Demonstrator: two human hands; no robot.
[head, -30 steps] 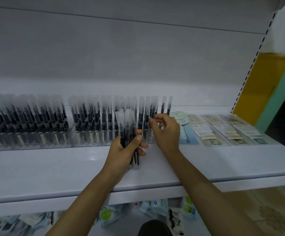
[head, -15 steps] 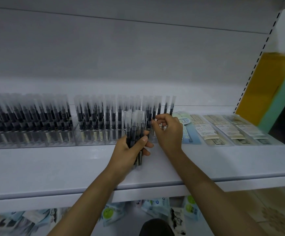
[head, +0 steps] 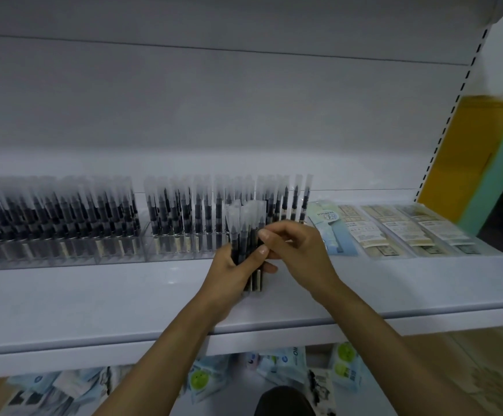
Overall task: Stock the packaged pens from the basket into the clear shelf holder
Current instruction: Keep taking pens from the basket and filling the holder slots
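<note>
My left hand (head: 234, 267) grips an upright bundle of packaged black pens (head: 245, 226) just in front of the clear shelf holder (head: 181, 255). My right hand (head: 296, 250) reaches across and pinches a pen at the right side of that bundle with thumb and forefinger. The holder is a row of clear compartments filled with upright packaged pens (head: 223, 205); only two pens stand in its rightmost part (head: 301, 196). No basket is in view.
A second clear holder (head: 52, 223) packed with pens stands to the left on the white shelf (head: 124, 301). Flat packaged stationery (head: 394, 229) lies to the right. Plastic packets (head: 283, 364) lie on the level below. A yellow and teal wall sits at far right.
My right hand has come back from the holder's right end to the bundle in my left hand and now pinches a pen there. The bundle barely moved.
</note>
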